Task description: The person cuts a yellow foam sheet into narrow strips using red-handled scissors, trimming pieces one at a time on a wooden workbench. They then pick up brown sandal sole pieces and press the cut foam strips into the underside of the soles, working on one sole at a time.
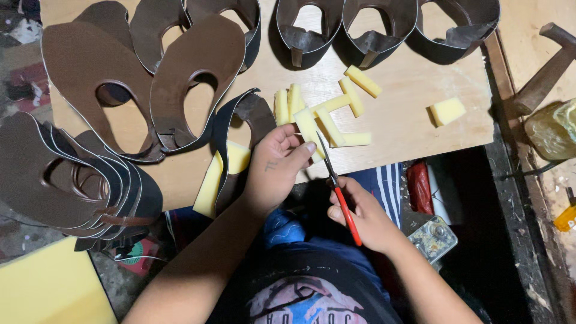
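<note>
- Plywood board [414, 114]: bare at right.
- Brown leather shoe uppers [186, 78]: left and far edge.
- Yellow foam strips [354, 90]: centre.
- Foam block [447, 111]: right, apart.

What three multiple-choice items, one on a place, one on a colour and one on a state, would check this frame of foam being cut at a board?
1. Where does the lone foam block lie?
A. on the wooden board, right of the foam strips
B. inside a leather upper
C. on the floor

2. What colour are the handles of the scissors?
A. blue
B. red
C. black

3. What is the left hand doing?
A. resting flat on the board
B. holding a hammer
C. pinching a yellow foam strip at the scissor blades

Answers:
1 A, the block sits alone on bare board, apart from the pile of strips.
2 B, red handles show in the right hand.
3 C, its fingers grip the strip beside the blades.
</note>
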The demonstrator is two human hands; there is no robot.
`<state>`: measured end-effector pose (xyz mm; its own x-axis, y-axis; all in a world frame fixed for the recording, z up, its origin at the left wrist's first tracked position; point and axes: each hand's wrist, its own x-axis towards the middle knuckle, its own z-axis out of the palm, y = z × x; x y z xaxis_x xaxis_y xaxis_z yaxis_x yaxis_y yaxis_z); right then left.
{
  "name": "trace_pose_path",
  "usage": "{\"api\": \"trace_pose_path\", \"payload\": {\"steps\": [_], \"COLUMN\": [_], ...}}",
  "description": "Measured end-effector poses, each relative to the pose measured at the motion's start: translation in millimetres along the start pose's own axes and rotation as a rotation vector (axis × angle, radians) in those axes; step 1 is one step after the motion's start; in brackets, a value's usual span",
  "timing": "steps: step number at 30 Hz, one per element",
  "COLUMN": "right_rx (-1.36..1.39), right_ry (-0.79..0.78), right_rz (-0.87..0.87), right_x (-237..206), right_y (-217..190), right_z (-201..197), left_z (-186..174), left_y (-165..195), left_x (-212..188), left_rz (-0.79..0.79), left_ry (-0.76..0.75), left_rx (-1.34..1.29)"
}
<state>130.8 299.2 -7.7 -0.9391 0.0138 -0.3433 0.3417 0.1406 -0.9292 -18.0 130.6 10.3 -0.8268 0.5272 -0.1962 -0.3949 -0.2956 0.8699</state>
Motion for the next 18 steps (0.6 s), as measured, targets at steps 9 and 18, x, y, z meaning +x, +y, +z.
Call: {"api": "trace_pose_path", "payload": {"steps": [9, 18], "right_rx": [0.031, 0.1], "right_ry": [0.069, 0.162], "right_rz": [0.075, 0.104], "right_x": [2.8, 1.7], "right_y": [10.0, 34.4], "right_z": [-1.8, 2.0], "left_z": [-2.0, -3.4], "left_y": [0.4, -2.8], "left_x": [0.6, 1.9], "left_rz": [-0.099, -0.123], "left_ry": [0.025, 0.019], "left_rx": [-0.007, 0.001]}}
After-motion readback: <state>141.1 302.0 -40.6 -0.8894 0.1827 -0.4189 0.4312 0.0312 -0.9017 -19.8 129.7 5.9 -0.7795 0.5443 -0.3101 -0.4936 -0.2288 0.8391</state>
